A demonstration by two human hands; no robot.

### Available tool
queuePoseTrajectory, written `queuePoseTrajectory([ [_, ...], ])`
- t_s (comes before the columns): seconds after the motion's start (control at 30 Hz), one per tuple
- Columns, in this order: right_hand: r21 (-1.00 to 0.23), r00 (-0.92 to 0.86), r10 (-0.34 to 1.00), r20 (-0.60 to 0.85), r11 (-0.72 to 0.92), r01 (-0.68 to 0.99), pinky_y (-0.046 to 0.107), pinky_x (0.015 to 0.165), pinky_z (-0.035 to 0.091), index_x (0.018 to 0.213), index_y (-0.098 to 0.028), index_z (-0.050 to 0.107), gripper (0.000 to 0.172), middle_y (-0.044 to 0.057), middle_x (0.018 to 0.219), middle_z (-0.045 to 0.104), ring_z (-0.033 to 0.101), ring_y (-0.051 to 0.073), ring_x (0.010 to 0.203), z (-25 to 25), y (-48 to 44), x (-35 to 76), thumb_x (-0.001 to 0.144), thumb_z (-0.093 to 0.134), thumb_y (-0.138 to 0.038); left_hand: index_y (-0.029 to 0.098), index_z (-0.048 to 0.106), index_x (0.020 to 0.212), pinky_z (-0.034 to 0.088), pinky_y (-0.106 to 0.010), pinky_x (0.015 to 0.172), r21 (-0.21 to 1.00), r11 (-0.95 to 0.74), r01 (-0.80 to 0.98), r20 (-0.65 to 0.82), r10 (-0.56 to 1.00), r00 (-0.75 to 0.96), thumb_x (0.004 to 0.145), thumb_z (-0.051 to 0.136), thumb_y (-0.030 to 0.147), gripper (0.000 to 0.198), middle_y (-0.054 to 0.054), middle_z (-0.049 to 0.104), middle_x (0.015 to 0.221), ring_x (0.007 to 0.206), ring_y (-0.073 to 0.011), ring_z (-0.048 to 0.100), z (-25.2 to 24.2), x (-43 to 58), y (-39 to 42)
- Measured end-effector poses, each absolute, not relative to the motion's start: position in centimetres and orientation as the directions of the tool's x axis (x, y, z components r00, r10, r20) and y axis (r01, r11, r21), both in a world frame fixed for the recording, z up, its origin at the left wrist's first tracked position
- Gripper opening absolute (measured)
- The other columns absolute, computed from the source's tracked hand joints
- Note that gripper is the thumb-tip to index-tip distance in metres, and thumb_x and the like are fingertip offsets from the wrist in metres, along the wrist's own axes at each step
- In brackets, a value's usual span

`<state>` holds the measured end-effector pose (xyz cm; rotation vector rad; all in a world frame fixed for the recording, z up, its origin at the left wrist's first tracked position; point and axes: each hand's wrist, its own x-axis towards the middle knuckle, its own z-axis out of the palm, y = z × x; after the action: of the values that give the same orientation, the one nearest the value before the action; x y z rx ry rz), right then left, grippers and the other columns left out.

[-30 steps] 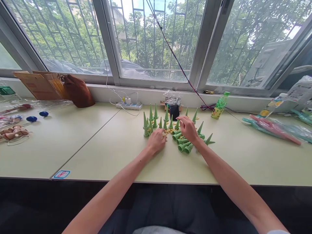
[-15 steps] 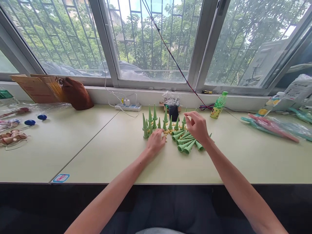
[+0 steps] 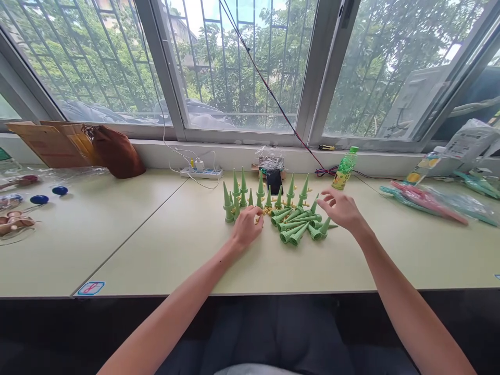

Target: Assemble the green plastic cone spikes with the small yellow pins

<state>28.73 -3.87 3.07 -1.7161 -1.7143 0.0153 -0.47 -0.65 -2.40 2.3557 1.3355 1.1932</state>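
My left hand (image 3: 247,228) rests low over the table with its fingers curled. A bit of yellow shows between thumb and forefinger, seemingly a small yellow piece (image 3: 257,220). Beside it, several green plastic cone spikes (image 3: 227,203) stand upright, and more small yellow pieces (image 3: 267,210) lie scattered among them. My right hand (image 3: 342,209) hovers at the right of a pile of green spikes (image 3: 294,227) lying on their sides. Its thumb and forefinger are apart, close to the tip of one leaning spike, with nothing visible between them.
Behind the spikes are a black phone-like object (image 3: 274,181) and a clear plastic wrapping (image 3: 269,159). A green-capped bottle (image 3: 345,169) stands at back right, near plastic bags (image 3: 425,200). At back left are a power strip (image 3: 201,172) and a brown pouch (image 3: 117,153).
My right hand has moved right and down from an upright spike at the back to the right side of the pile. My left hand stays in nearly the same place. The view has shifted slightly.
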Motion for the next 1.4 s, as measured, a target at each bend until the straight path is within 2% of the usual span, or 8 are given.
queuePoseTrajectory([
  [0.17,-0.429,0.077,0.917,0.39,0.107,0.897,0.03,0.077,0.047,0.116,-0.018,0.065,0.037,0.008,0.097,0.069,0.062,0.016,0.071,3.3,-2.9,28.3,0.087,0.055,-0.039,0.017,0.064,0.081,0.043,-0.026,0.061,0.503,-0.61,0.612,0.564,0.768,0.302,0.083,0.054,0.016,0.01,-0.004,0.066,0.084,0.064,-0.0128,0.054,-2.7,-0.5,-0.4],
  [0.43,-0.32,0.022,0.974,0.227,0.054,0.946,0.03,0.089,0.043,0.104,-0.015,0.073,0.036,0.01,0.102,0.073,0.064,0.021,0.096,3.5,-2.2,28.1,0.092,0.042,-0.029,0.017,0.064,0.08,0.044,-0.026,0.063,0.489,-0.634,0.599,0.581,0.749,0.319,0.083,0.055,0.013,0.01,-0.004,0.066,0.083,0.064,-0.0128,0.055,-2.5,-0.5,-0.6],
  [0.8,-0.341,0.053,0.992,0.116,-0.01,0.94,0.033,0.1,0.04,0.12,-0.014,0.067,0.041,0.012,0.128,0.062,0.062,0.024,0.107,4.6,-2.4,27.3,0.094,0.041,-0.032,0.016,0.064,0.079,0.045,-0.026,0.064,0.466,-0.645,0.605,0.592,0.736,0.328,0.082,0.056,0.011,0.01,-0.003,0.067,0.081,0.064,-0.0124,0.056,-2.4,-0.4,-0.7],
  [0.97,-0.366,0.076,0.972,0.222,0.01,0.931,0.034,0.095,0.043,0.118,-0.012,0.067,0.038,0.013,0.121,0.066,0.064,0.023,0.098,4.7,-2.0,27.6,0.092,0.045,-0.03,0.017,0.064,0.079,0.046,-0.027,0.065,0.478,-0.643,0.598,0.59,0.74,0.324,0.082,0.055,0.013,0.01,-0.004,0.067,0.082,0.064,-0.0127,0.056,-2.4,-0.4,-0.7],
  [1.07,-0.368,0.06,0.919,0.39,0.095,0.925,0.036,0.091,0.045,0.109,-0.012,0.069,0.032,0.014,0.108,0.07,0.065,0.024,0.09,5.1,-2.3,27.4,0.09,0.048,-0.026,0.017,0.063,0.079,0.046,-0.026,0.063,0.504,-0.639,0.581,0.584,0.748,0.316,0.085,0.054,0.017,0.011,-0.004,0.067,0.084,0.062,-0.0126,0.056,-2.2,-0.5,-0.8],
  [1.23,-0.306,0.011,0.646,0.763,0.347,0.887,0.036,0.08,0.047,0.102,-0.016,0.066,0.028,0.014,0.103,0.065,0.061,0.025,0.089,5.9,-3.9,24.1,0.094,0.041,-0.026,0.018,0.063,0.088,0.041,-0.023,0.053,0.578,-0.581,0.573,0.557,0.794,0.244,0.09,0.05,0.025,0.015,0.003,0.055,0.055,0.048,-0.0119,0.052,-2.0,-0.6,-0.8],
  [1.3,-0.308,-0.037,0.606,0.795,0.454,0.836,0.033,0.078,0.048,0.101,-0.018,0.064,0.028,0.013,0.102,0.064,0.059,0.022,0.088,5.8,-4.2,21.9,0.096,0.039,-0.028,0.018,0.062,0.094,0.039,-0.023,0.051,0.584,-0.567,0.582,0.555,0.801,0.223,0.091,0.046,0.023,0.017,0.006,0.047,0.048,0.045,-0.0118,0.049,-2.0,-0.7,-0.8],
  [1.4,-0.329,-0.165,0.61,0.775,0.612,0.719,0.03,0.073,0.048,0.099,-0.018,0.063,0.026,0.01,0.1,0.063,0.059,0.018,0.08,5.3,-3.4,18.7,0.097,0.04,-0.028,0.018,0.06,0.107,0.042,-0.023,0.056,0.574,-0.582,0.576,0.606,0.775,0.179,0.092,0.038,0.017,0.027,0.002,0.056,0.061,0.05,-0.0112,0.051,-1.9,-0.7,-0.6],
])
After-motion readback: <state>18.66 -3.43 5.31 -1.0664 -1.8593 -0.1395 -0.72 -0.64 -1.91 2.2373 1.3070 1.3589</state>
